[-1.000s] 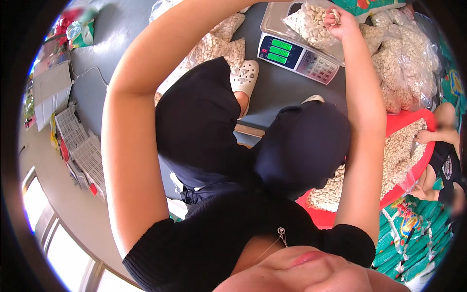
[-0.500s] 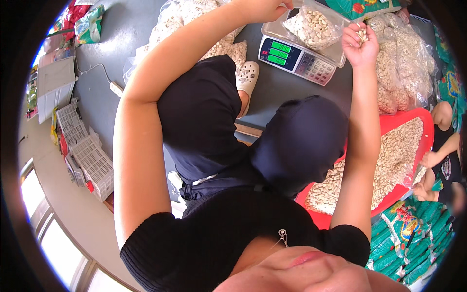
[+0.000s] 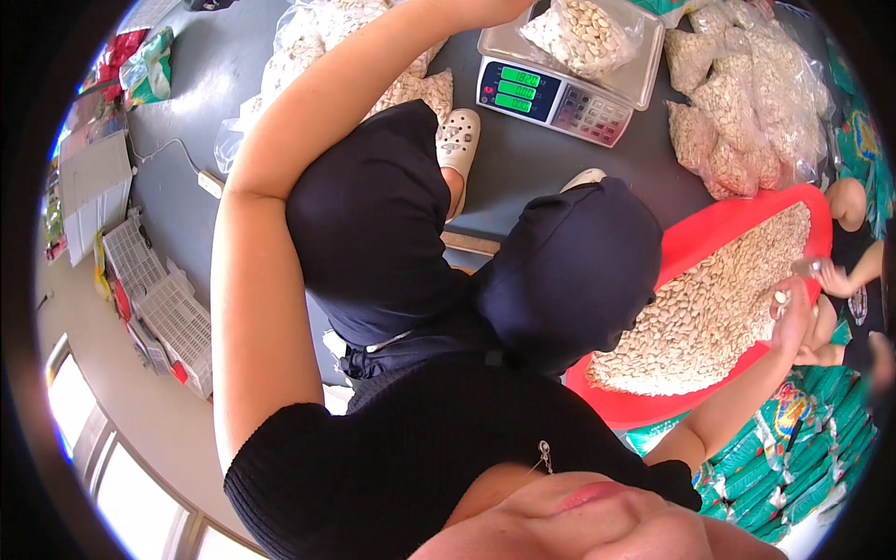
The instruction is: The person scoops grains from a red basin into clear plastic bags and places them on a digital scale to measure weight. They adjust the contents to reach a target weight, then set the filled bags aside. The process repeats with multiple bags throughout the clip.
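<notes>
My right hand (image 3: 791,317) is over the right rim of a red tub (image 3: 686,406), its fingers curled round a few pale nuts that look like pistachios. A heap of the same pistachios (image 3: 709,313) fills the tub. At the top edge my left hand (image 3: 509,7) is partly cut off beside a digital scale (image 3: 553,101), and its fingers cannot be made out. On the scale's metal pan lies a clear plastic bag of pistachios (image 3: 586,37), its top side loose.
Filled clear bags (image 3: 747,103) are piled right of the scale, others (image 3: 322,42) left of it. A co-worker's hand (image 3: 833,278) is at the tub's far right. Green packages (image 3: 793,448) are stacked below the tub. White crates (image 3: 168,313) and a power strip (image 3: 210,184) lie left.
My right hand has moved from beside the scale down to the tub's right side, still with pistachios in it. The left hand stays near the scale; the whole view has shifted slightly.
</notes>
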`<state>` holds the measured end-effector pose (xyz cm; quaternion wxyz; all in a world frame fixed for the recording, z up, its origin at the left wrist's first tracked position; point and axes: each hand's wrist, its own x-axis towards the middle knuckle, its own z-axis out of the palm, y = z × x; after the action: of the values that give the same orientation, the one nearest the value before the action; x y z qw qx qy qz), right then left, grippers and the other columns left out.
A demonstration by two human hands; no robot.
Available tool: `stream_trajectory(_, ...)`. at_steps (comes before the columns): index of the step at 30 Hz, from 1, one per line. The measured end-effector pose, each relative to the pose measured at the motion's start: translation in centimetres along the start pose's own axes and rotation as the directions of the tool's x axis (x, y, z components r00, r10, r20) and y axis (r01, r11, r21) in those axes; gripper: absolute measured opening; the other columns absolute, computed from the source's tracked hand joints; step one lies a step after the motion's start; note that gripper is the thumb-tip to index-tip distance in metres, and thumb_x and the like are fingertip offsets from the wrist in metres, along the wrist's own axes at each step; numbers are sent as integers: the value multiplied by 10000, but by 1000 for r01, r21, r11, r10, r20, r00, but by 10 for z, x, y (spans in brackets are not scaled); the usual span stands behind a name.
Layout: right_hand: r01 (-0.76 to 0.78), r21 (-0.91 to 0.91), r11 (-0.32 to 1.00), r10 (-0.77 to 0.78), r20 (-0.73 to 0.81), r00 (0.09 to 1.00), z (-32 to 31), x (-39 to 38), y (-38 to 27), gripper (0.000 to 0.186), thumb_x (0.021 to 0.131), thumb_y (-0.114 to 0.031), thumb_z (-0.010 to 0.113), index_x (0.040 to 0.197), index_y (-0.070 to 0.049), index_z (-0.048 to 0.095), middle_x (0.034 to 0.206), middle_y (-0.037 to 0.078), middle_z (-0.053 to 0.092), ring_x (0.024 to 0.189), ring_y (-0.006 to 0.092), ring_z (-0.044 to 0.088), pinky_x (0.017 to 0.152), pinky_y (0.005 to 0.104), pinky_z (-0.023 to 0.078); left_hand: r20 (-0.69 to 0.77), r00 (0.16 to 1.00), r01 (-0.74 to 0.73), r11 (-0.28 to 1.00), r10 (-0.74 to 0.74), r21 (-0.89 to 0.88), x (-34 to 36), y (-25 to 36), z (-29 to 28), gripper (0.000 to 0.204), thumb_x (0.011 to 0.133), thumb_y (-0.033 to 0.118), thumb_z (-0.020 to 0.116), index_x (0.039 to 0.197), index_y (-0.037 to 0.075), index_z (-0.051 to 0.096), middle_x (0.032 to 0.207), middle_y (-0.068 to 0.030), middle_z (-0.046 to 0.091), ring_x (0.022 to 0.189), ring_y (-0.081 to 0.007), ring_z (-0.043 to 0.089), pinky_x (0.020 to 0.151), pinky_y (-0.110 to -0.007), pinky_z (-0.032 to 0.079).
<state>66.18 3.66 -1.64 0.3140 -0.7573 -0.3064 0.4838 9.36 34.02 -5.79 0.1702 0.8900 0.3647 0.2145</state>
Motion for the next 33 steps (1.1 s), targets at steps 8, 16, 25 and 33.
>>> stream_trajectory(8,174,-878,446,-431,-40,901,115,27,-66,385,916,-318,552,1211,-73,586,1128,196,631,1041,332,612,868,357,471,-36,997,64,998,-64,16,3,0,5,184,825,169,561,932,86,687,1085,-149,606,959,-337,605,834,-413,495)
stream_trajectory(16,727,-684,64,-749,448,488,373,176,-160,231,897,-176,496,1010,-94,679,1003,117,667,968,312,620,811,381,500,35,983,179,984,-179,-2,-11,-7,-9,178,820,162,575,916,57,682,1004,-148,631,917,-338,616,815,-408,502)
stream_trajectory(25,398,-879,261,-485,237,842,451,278,-93,403,929,-359,386,1166,-74,546,1008,182,648,1045,340,591,846,484,467,-6,997,71,996,-72,-61,-15,-13,-10,154,817,142,583,884,40,676,920,-150,637,879,-341,617,779,-409,501)
stream_trajectory(33,614,-679,401,-633,279,722,373,302,-103,336,948,-338,443,1043,-42,572,923,211,654,825,339,637,725,451,486,4,998,70,997,-70,-12,-5,-5,4,157,821,172,576,876,70,682,901,-141,642,835,-340,631,739,-416,509)
